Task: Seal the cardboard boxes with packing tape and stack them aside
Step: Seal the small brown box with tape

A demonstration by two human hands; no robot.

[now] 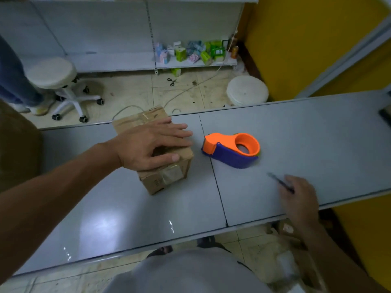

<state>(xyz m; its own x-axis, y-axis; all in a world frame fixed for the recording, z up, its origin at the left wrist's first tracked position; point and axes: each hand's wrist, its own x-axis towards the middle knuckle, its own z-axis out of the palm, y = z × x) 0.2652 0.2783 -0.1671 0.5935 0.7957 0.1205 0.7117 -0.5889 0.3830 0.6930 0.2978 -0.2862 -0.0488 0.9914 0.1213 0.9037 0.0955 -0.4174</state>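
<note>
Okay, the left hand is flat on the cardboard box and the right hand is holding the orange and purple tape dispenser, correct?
Not quite. The head view shows the tape dispenser lying on the table, beside the cardboard box, with no hand on it. The right hand grips a thin dark pen-like tool instead. The left hand does rest flat on the box.

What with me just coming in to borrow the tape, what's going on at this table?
A person is working at the grey table. Their left hand rests flat on a cardboard box that already has clear tape over its top and end. Their right hand holds a thin dark tool, too blurred to identify. The orange and purple tape dispenser lies untouched beside the box.
</note>
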